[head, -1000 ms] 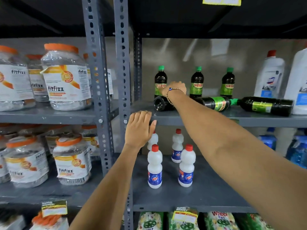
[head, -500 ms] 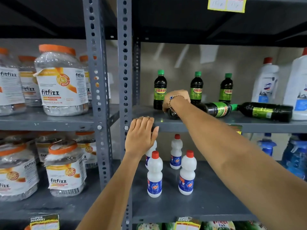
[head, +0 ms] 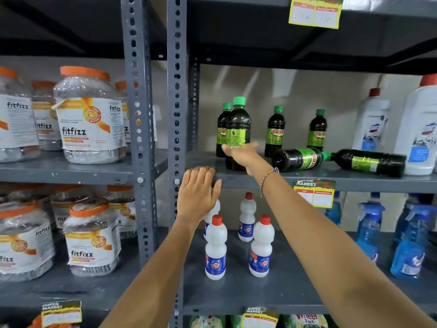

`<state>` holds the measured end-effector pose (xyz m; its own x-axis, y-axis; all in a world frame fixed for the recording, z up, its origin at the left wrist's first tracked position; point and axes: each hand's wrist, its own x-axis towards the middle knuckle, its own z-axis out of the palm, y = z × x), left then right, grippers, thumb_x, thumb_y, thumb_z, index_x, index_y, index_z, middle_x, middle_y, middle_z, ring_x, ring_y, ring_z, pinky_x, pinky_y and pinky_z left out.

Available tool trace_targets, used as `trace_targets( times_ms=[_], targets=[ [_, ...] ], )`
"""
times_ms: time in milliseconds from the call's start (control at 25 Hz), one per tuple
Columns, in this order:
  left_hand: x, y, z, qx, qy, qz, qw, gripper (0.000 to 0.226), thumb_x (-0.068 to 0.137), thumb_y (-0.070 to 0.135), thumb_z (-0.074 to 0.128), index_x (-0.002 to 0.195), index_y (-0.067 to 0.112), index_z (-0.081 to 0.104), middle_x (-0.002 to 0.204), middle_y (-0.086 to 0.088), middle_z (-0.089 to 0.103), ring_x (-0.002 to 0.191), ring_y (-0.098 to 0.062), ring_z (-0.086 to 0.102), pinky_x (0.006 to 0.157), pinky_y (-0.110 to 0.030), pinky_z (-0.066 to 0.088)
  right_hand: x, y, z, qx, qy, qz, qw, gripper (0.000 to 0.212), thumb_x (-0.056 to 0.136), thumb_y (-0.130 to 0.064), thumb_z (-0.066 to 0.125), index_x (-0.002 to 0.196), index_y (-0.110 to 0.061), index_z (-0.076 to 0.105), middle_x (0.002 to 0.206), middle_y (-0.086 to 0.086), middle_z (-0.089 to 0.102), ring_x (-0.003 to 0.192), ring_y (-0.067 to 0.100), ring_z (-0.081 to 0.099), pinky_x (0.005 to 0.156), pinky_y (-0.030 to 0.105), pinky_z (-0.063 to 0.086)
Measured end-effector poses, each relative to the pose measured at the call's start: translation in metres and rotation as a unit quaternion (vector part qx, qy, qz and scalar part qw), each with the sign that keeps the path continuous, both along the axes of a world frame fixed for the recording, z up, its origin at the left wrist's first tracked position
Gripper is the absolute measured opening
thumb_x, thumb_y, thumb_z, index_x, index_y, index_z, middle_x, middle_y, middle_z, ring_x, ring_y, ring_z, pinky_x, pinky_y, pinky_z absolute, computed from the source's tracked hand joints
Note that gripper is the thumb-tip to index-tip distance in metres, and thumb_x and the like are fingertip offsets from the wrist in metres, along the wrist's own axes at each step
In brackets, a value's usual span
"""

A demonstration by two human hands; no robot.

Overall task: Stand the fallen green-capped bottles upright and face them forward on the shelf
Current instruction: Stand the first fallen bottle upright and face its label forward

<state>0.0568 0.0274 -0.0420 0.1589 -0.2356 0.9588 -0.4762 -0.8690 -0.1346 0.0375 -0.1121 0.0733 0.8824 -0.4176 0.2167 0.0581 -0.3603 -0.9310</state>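
My right hand [head: 243, 155] grips a dark green-capped bottle [head: 238, 129], holding it upright near the shelf's front with its back label toward me. Behind it stands another green-capped bottle [head: 222, 131], partly hidden. Two more [head: 275, 131] [head: 317, 130] stand upright at the back, labels forward. Two fallen bottles lie on their sides: one [head: 298, 159] with its base toward me, another [head: 369, 162] to its right, cap pointing left. My left hand [head: 197, 192] rests open, fingers together, on the front edge of the grey shelf [head: 236, 181].
White red-capped jugs [head: 371, 126] stand right of the fallen bottles. Below are white red-capped bottles [head: 215, 249] and blue spray bottles [head: 369, 230]. The left bay holds orange-lidded jars [head: 91, 119]. Grey perforated uprights [head: 176, 114] split the bays.
My right hand has raised the leftmost fallen bottle from lying on its side to standing upright. My left hand has stayed on the shelf edge.
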Motion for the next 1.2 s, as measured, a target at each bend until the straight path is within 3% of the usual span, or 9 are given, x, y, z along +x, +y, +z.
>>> trace_targets(
  times_ms=[200,360,480,560,720,880,1040,1200],
  targets=[
    [-0.006,-0.003,-0.001,-0.016,0.023,-0.021,0.999,0.037,0.096,0.036,0.039,0.105,0.008,0.061,0.101,-0.008,0.067,0.095,-0.026,0.061,0.092,-0.036,0.040,0.021,-0.001,-0.012,-0.046,-0.019,0.022,0.999,0.084,0.075,-0.043,0.075,0.127,-0.006,0.020,0.137,0.012,0.043,0.125,0.026,0.046,0.100,0.034,0.039],
    [-0.008,-0.001,0.002,-0.011,0.046,-0.022,0.999,0.039,0.096,0.037,0.036,0.107,0.009,0.060,0.103,-0.008,0.066,0.097,-0.027,0.060,0.092,-0.038,0.044,0.015,-0.006,-0.012,-0.022,-0.052,0.027,0.998,0.067,0.076,-0.018,0.078,0.116,-0.010,0.025,0.127,0.011,0.048,0.115,0.021,0.049,0.089,0.028,0.039],
    [-0.007,-0.001,0.000,0.002,0.050,-0.017,0.999,0.040,0.097,0.037,0.034,0.108,0.008,0.060,0.104,-0.008,0.065,0.098,-0.027,0.059,0.092,-0.039,0.042,0.009,-0.009,-0.011,-0.004,-0.061,0.035,0.998,0.066,0.076,-0.002,0.073,0.124,-0.004,0.028,0.120,0.012,0.054,0.110,0.021,0.052,0.086,0.028,0.040],
    [-0.007,-0.001,0.000,0.001,0.048,-0.014,0.999,0.039,0.097,0.037,0.035,0.107,0.008,0.060,0.103,-0.008,0.065,0.097,-0.027,0.059,0.092,-0.038,0.042,0.008,-0.007,-0.013,-0.033,-0.065,0.004,0.997,0.068,0.074,-0.006,0.077,0.126,-0.003,0.033,0.125,0.014,0.056,0.117,0.025,0.053,0.090,0.030,0.043],
    [-0.008,-0.001,0.000,-0.003,0.050,-0.015,0.999,0.037,0.096,0.036,0.038,0.106,0.008,0.059,0.101,-0.009,0.065,0.095,-0.028,0.059,0.092,-0.039,0.042,0.009,-0.003,-0.014,-0.149,-0.039,-0.063,0.986,0.089,0.066,-0.030,0.085,0.130,0.000,0.030,0.135,0.015,0.041,0.127,0.027,0.042,0.105,0.035,0.040],
    [-0.007,-0.003,-0.003,-0.007,0.054,-0.016,0.998,0.038,0.097,0.036,0.037,0.107,0.008,0.059,0.103,-0.009,0.064,0.097,-0.028,0.058,0.094,-0.038,0.040,0.008,-0.007,-0.013,-0.060,-0.033,-0.013,0.998,0.071,0.072,-0.013,0.080,0.123,-0.003,0.032,0.118,0.012,0.052,0.118,0.027,0.052,0.083,0.030,0.045],
    [-0.006,-0.004,-0.002,-0.018,0.056,-0.017,0.998,0.039,0.096,0.038,0.035,0.107,0.009,0.059,0.103,-0.009,0.065,0.098,-0.028,0.059,0.094,-0.040,0.042,0.008,-0.004,-0.016,-0.124,-0.050,-0.055,0.989,0.078,0.066,-0.025,0.085,0.122,-0.004,0.036,0.122,0.012,0.053,0.113,0.026,0.054,0.092,0.036,0.048],
    [-0.009,-0.004,-0.001,-0.016,0.059,-0.015,0.998,0.038,0.096,0.037,0.036,0.106,0.009,0.059,0.103,-0.009,0.064,0.098,-0.028,0.059,0.094,-0.040,0.043,0.004,-0.006,-0.013,-0.084,-0.033,-0.015,0.996,0.066,0.074,-0.014,0.077,0.124,-0.004,0.036,0.112,0.010,0.055,0.108,0.024,0.056,0.078,0.029,0.043]
  ],
)
